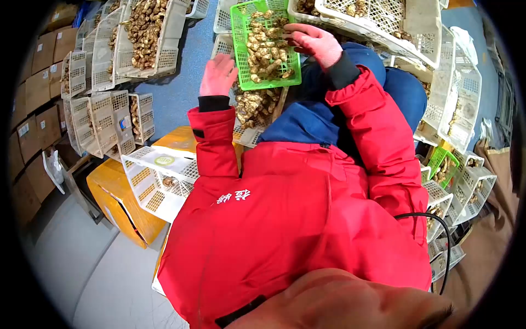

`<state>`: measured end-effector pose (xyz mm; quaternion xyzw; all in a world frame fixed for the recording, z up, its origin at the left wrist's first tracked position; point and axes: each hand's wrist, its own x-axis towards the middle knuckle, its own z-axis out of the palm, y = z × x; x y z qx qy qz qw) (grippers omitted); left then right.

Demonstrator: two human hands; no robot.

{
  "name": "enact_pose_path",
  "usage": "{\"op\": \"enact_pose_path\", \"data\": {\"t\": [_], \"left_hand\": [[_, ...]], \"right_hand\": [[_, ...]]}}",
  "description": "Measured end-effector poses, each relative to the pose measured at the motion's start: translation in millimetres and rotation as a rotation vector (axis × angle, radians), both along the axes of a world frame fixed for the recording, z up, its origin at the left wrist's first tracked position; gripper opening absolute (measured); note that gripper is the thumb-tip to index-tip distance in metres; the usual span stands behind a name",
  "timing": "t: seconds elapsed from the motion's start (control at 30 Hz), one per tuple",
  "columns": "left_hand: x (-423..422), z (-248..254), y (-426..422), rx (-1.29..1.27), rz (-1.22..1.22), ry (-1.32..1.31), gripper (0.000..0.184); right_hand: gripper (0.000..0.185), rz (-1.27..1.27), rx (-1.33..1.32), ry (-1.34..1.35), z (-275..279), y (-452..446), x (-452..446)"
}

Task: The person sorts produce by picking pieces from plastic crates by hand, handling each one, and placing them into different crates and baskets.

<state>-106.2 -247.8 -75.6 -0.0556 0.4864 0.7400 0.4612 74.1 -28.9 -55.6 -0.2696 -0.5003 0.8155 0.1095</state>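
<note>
A bright green plastic basket (239,60) stands in front of me, holding knobbly brown roots (268,46) that look like ginger. My left hand (219,75) is beside the basket's near left wall, fingers stretched and apart, with nothing in it. Over the right rim reaches my right hand (315,44); its fingers are spread toward the roots, and whether the fingertips touch any cannot be made out. Below the basket's near end, more roots (253,107) lie in a white crate that the basket partly hides.
White crates of roots flank me, including a left crate (167,49) and a right crate (422,27). A white basket (156,203) sits by an orange-yellow box (118,197) at left. Brown cartons (41,88) are stacked farther left. A black cable (446,236) hangs at my right side.
</note>
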Motion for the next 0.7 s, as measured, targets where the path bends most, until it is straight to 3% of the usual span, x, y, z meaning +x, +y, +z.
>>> {"op": "enact_pose_path", "data": {"t": [0.1, 0.13, 0.2, 0.27, 0.33, 0.4, 0.43, 0.47, 0.6, 0.67, 0.7], "left_hand": [[-7, -43, -8, -0.076, -0.072, 0.030, 0.046], [-12, -67, -12, -0.215, -0.431, 0.605, 0.044], [-5, -85, 0, -0.184, -0.183, 0.018, 0.041], [3, -115, 24, -0.408, -0.319, 0.164, 0.040], [20, -163, 41, -0.404, -0.330, 0.504, 0.036], [22, -139, 78, -0.875, -0.700, 1.111, 0.037], [22, -134, 92, -0.882, -0.728, 1.046, 0.035], [23, -159, 94, -0.797, -0.632, 1.496, 0.034], [27, -162, 127, -1.155, -0.970, 1.685, 0.041], [25, -191, 128, -1.155, -1.085, 1.780, 0.035], [30, -208, 123, -1.164, -0.994, 1.899, 0.031]], "right_hand": [[0.030, -0.017, -0.029, 0.045, 0, 5, 3], [0.030, -0.033, -0.044, 0.053, -2, 5, 3], [0.030, -0.051, -0.042, 0.077, 4, 6, 1], [0.028, -0.101, -0.067, 0.082, 5, 5, -2], [0.028, -0.145, -0.079, 0.080, 7, 4, -5], [0.027, -0.144, -0.081, 0.092, 5, 4, -7], [0.027, -0.148, -0.068, 0.057, 6, 5, -7], [0.027, -0.153, -0.050, 0.071, 1, 6, -8], [0.028, -0.185, -0.035, -0.017, 6, 9, -10], [0.029, -0.189, -0.101, -0.011, 13, 9, -12], [0.030, -0.183, -0.101, -0.008, 12, 8, -13]]}}
